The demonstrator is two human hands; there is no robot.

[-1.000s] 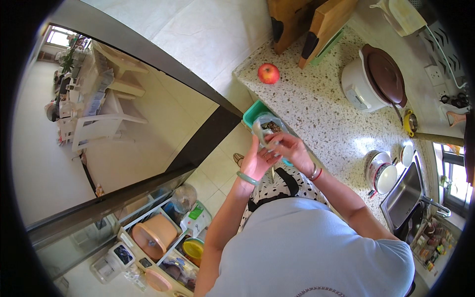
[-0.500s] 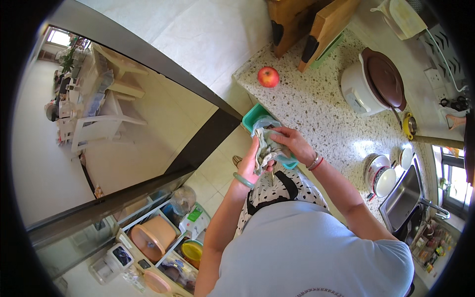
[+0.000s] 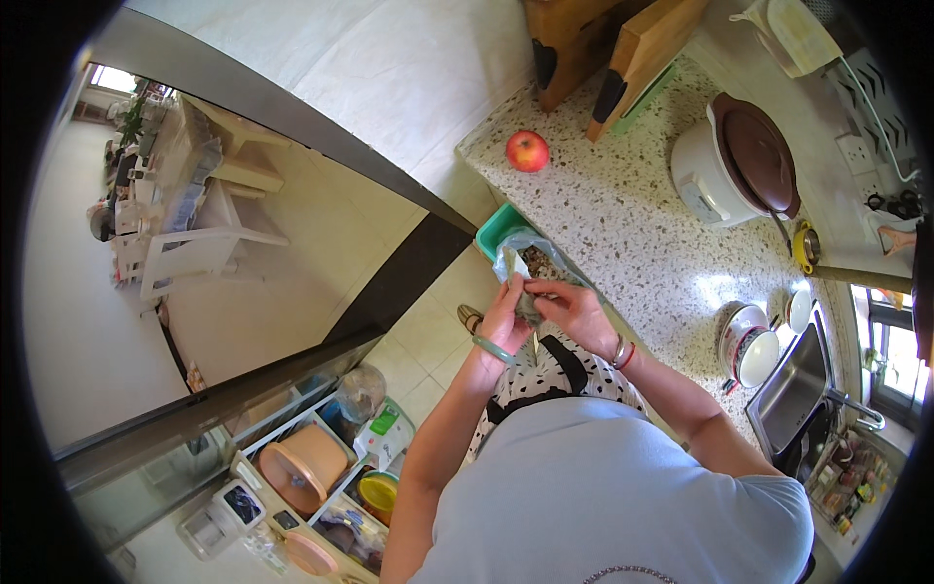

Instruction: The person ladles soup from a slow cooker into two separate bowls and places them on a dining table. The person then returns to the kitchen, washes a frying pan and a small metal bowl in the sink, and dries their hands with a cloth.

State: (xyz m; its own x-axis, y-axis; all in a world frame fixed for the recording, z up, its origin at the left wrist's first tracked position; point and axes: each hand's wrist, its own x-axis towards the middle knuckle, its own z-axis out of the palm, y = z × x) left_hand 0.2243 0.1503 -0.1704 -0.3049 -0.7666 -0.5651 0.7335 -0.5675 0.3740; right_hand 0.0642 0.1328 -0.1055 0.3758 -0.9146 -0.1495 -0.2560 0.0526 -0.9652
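Observation:
My left hand (image 3: 498, 317), with a jade-coloured bangle on its wrist, and my right hand (image 3: 576, 317) meet close in front of my body. Their fingers are closed on a bunched grey-green cloth (image 3: 528, 309), which is mostly covered by them. A pale corner sticks up above the left fingertips. Just beyond the hands hangs a green bin (image 3: 495, 232) at the counter's edge, lined with a thin translucent bag (image 3: 525, 239). Brownish scraps (image 3: 542, 264) lie inside it. I cannot tell whether the cloth touches the bag.
The speckled counter (image 3: 623, 214) carries a red apple (image 3: 527, 151), wooden boards (image 3: 647, 58), a white cooker with a brown lid (image 3: 754, 156) and stacked bowls (image 3: 756, 355) beside the sink (image 3: 793, 389). At left is a sliding door frame (image 3: 321, 127); storage shelves (image 3: 321, 506) stand lower left.
The cloth was spread loosely over the bin and is now gathered small between my fingers. Both hands have drawn slightly toward me, uncovering the scraps in the bin.

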